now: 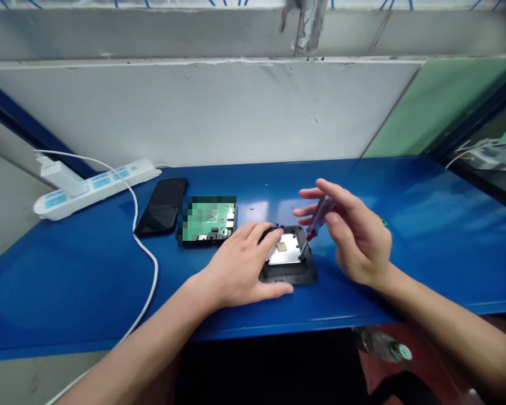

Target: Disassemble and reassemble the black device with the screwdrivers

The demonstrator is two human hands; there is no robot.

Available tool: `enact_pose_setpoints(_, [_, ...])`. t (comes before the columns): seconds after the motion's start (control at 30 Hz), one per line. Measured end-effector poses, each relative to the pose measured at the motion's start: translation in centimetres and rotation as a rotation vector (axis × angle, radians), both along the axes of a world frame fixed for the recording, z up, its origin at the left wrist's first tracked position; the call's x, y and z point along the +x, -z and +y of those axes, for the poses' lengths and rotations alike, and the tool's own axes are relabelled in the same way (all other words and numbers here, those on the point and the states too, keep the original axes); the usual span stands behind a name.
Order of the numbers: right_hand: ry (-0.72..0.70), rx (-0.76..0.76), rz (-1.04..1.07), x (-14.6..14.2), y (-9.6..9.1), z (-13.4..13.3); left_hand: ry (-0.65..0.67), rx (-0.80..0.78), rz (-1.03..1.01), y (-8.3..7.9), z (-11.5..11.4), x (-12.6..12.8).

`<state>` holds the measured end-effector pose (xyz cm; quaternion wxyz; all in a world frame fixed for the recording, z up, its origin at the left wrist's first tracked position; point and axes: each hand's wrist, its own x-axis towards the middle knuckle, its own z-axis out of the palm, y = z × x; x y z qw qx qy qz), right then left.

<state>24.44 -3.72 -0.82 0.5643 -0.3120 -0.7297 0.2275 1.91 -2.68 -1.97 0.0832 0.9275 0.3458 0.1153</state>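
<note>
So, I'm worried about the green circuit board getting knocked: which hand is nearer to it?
Left: the left hand rests on the black cover, just right of the green circuit board. The right hand is farther right, holding a screwdriver.

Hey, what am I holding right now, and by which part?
Your right hand holds the screwdriver by its translucent handle, between thumb and fingers. Your left hand lies spread on the black cover.
</note>
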Motion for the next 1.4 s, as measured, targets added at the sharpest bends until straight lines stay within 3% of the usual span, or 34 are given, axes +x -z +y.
enact_pose_setpoints(0.3, [0.157, 0.119, -0.082, 0.21, 0.26, 0.69, 0.005, -0.012, -0.006, 0.07, 0.24, 0.06])
enact_pose_setpoints(0.57, [0.050, 0.073, -0.029, 0.07, -0.05, 0.39, 0.013, -0.015, -0.023, 0.05, 0.26, 0.03])
enact_pose_setpoints(1.13, [0.026, 0.035, -0.051, 0.02, -0.13, 0.18, 0.019, -0.028, -0.045, 0.10, 0.31, 0.02])
enact_pose_setpoints(1.4, [0.093, 0.167, -0.101, 0.41, -0.01, 0.53, 0.013, -0.040, -0.035, 0.00, 0.29, -0.01])
